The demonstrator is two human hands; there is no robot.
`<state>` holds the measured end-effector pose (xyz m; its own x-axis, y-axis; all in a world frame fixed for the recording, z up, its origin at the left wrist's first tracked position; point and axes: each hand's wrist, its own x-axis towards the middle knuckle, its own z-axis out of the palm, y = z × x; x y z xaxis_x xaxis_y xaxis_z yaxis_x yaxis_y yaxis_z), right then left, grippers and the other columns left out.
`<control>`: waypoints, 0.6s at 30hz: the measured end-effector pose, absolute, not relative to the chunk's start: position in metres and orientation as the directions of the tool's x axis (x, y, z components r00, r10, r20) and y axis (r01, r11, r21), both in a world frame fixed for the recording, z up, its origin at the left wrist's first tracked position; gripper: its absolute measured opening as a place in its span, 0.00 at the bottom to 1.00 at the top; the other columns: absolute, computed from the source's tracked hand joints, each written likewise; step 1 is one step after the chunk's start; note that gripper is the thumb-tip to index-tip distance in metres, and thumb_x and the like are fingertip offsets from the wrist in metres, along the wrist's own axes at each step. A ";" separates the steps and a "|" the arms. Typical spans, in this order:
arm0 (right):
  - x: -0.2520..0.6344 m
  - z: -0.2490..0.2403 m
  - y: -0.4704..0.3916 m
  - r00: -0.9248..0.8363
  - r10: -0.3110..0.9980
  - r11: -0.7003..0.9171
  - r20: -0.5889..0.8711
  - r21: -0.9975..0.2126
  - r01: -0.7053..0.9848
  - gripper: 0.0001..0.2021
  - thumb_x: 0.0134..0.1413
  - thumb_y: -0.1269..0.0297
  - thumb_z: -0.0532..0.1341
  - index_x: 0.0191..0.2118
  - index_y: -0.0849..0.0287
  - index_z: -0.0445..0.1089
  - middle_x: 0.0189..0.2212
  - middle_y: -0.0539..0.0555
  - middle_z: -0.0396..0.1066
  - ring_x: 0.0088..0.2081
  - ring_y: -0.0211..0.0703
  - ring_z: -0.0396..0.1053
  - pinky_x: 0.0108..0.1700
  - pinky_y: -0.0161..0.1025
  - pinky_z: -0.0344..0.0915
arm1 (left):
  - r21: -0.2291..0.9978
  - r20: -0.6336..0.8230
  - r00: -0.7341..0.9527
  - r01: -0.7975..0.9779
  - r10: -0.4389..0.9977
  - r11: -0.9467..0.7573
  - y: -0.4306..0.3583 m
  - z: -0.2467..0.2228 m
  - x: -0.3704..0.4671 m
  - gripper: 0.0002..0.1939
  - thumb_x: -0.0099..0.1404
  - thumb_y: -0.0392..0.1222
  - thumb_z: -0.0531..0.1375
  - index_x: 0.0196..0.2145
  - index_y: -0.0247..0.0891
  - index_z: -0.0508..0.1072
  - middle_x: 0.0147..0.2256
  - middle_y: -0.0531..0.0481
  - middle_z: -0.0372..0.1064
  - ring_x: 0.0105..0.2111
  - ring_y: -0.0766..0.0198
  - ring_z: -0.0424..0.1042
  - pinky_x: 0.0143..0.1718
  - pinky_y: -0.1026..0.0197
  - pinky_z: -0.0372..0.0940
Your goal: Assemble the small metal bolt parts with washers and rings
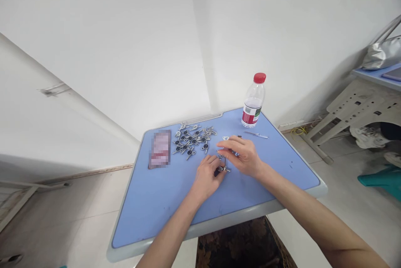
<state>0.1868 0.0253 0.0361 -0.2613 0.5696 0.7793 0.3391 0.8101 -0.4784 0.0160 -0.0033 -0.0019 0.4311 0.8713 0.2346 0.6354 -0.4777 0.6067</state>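
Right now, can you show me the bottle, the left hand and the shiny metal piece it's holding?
Bottle (254, 97): head view, clear side above the label.
Left hand (205, 177): head view, back of the hand.
Metal piece (224, 168): head view, shiny part beside the fingertips.

hands (246, 157): 2 | metal fittings (194, 141): ten-plus | bottle (252, 105): 1 | slim tool (257, 135): 1

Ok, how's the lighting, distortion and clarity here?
Head view: bright, soft light on the white wall; apparent wide-angle lean in the bottle; pixelation hides the flat item left of the metal parts; the small piece in the left hand is too fine to read clearly.
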 end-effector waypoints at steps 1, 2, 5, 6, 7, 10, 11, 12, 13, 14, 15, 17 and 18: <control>0.188 0.036 0.026 -0.258 0.570 0.805 0.780 -0.466 0.368 0.07 0.62 0.67 0.59 0.44 0.56 0.71 0.28 0.51 0.72 0.25 0.37 0.66 0.29 0.34 0.63 | 0.605 0.233 0.430 0.638 0.872 -0.476 -0.003 -0.002 0.016 0.04 0.61 0.33 0.60 0.31 0.39 0.68 0.34 0.50 0.69 0.37 0.57 0.65 0.39 0.56 0.60; 0.189 0.037 0.026 -0.275 0.572 0.804 0.773 -0.461 0.376 0.08 0.63 0.67 0.58 0.46 0.56 0.70 0.29 0.53 0.73 0.27 0.38 0.67 0.30 0.35 0.64 | 0.603 0.231 0.430 0.641 0.873 -0.475 -0.003 -0.001 0.016 0.04 0.61 0.33 0.60 0.31 0.39 0.68 0.33 0.51 0.68 0.36 0.57 0.64 0.39 0.57 0.59; 0.191 0.039 0.025 -0.375 0.568 0.823 0.733 -0.490 0.287 0.17 0.66 0.71 0.50 0.57 0.56 0.64 0.39 0.57 0.74 0.38 0.41 0.71 0.38 0.39 0.69 | 0.599 0.223 0.431 0.647 0.874 -0.471 -0.003 -0.001 0.016 0.05 0.61 0.33 0.61 0.30 0.39 0.67 0.32 0.51 0.68 0.35 0.58 0.63 0.38 0.57 0.59; 0.191 0.040 0.025 -0.390 0.566 0.824 0.726 -0.506 0.254 0.18 0.66 0.72 0.49 0.58 0.56 0.62 0.40 0.57 0.74 0.40 0.41 0.71 0.40 0.39 0.69 | 0.600 0.223 0.431 0.646 0.875 -0.471 -0.004 0.000 0.016 0.05 0.61 0.33 0.61 0.30 0.39 0.67 0.32 0.51 0.68 0.35 0.58 0.63 0.38 0.57 0.59; 0.191 0.040 0.025 -0.388 0.567 0.823 0.726 -0.518 0.234 0.18 0.66 0.73 0.49 0.58 0.55 0.62 0.40 0.56 0.74 0.40 0.40 0.71 0.40 0.38 0.69 | 0.603 0.224 0.430 0.644 0.874 -0.471 -0.004 0.000 0.016 0.05 0.61 0.33 0.61 0.29 0.39 0.67 0.32 0.51 0.68 0.35 0.58 0.64 0.38 0.57 0.59; 0.189 0.038 0.027 -0.326 0.575 0.818 0.751 -0.510 0.267 0.15 0.64 0.72 0.54 0.53 0.54 0.67 0.35 0.54 0.74 0.33 0.38 0.70 0.36 0.37 0.68 | 0.608 0.227 0.427 0.640 0.875 -0.470 -0.004 0.000 0.016 0.05 0.61 0.33 0.60 0.30 0.39 0.67 0.33 0.51 0.68 0.36 0.57 0.64 0.38 0.56 0.59; 0.188 0.037 0.027 -0.305 0.574 0.815 0.760 -0.499 0.293 0.13 0.63 0.72 0.56 0.51 0.55 0.69 0.35 0.54 0.74 0.32 0.38 0.70 0.35 0.37 0.67 | 0.607 0.225 0.426 0.642 0.876 -0.468 -0.004 0.000 0.016 0.04 0.61 0.33 0.60 0.30 0.39 0.68 0.33 0.51 0.68 0.36 0.57 0.64 0.38 0.56 0.59; 0.188 0.037 0.028 -0.291 0.573 0.814 0.766 -0.488 0.315 0.12 0.62 0.71 0.57 0.50 0.55 0.69 0.34 0.54 0.74 0.32 0.39 0.69 0.35 0.37 0.67 | 0.606 0.223 0.425 0.644 0.877 -0.466 -0.004 0.000 0.016 0.04 0.61 0.33 0.60 0.30 0.39 0.68 0.32 0.51 0.68 0.36 0.57 0.64 0.38 0.56 0.60; 0.188 0.036 0.028 -0.290 0.570 0.814 0.769 -0.479 0.328 0.12 0.62 0.70 0.57 0.50 0.55 0.69 0.35 0.54 0.74 0.32 0.39 0.70 0.35 0.38 0.67 | 0.605 0.221 0.425 0.646 0.878 -0.465 -0.004 0.001 0.016 0.04 0.61 0.33 0.60 0.30 0.39 0.68 0.32 0.51 0.68 0.36 0.57 0.64 0.39 0.56 0.60; 0.189 0.037 0.028 -0.305 0.568 0.817 0.765 -0.476 0.325 0.12 0.62 0.70 0.57 0.50 0.55 0.69 0.35 0.55 0.74 0.33 0.40 0.70 0.36 0.38 0.68 | 0.606 0.219 0.427 0.645 0.877 -0.465 -0.004 0.001 0.016 0.04 0.61 0.33 0.60 0.30 0.39 0.68 0.33 0.51 0.68 0.36 0.57 0.64 0.39 0.56 0.60; 0.189 0.037 0.028 -0.335 0.567 0.821 0.752 -0.482 0.306 0.13 0.63 0.70 0.56 0.52 0.55 0.68 0.37 0.55 0.74 0.35 0.41 0.71 0.37 0.38 0.68 | 0.607 0.220 0.430 0.642 0.876 -0.468 -0.003 0.001 0.016 0.04 0.62 0.33 0.60 0.30 0.39 0.68 0.33 0.51 0.69 0.36 0.57 0.64 0.39 0.56 0.60; 0.191 0.039 0.026 -0.416 0.564 0.825 0.714 -0.514 0.236 0.17 0.64 0.71 0.53 0.56 0.55 0.64 0.40 0.57 0.74 0.39 0.41 0.72 0.40 0.40 0.70 | 0.613 0.227 0.436 0.631 0.871 -0.476 -0.003 0.000 0.016 0.03 0.62 0.33 0.59 0.31 0.39 0.69 0.34 0.50 0.69 0.37 0.57 0.65 0.40 0.55 0.60; 0.192 0.040 0.026 -0.449 0.559 0.824 0.697 -0.530 0.203 0.18 0.65 0.72 0.51 0.58 0.55 0.62 0.42 0.57 0.74 0.42 0.41 0.72 0.42 0.40 0.70 | 0.615 0.234 0.436 0.626 0.869 -0.480 -0.003 0.000 0.016 0.03 0.62 0.33 0.59 0.31 0.39 0.69 0.34 0.50 0.69 0.38 0.56 0.65 0.41 0.55 0.61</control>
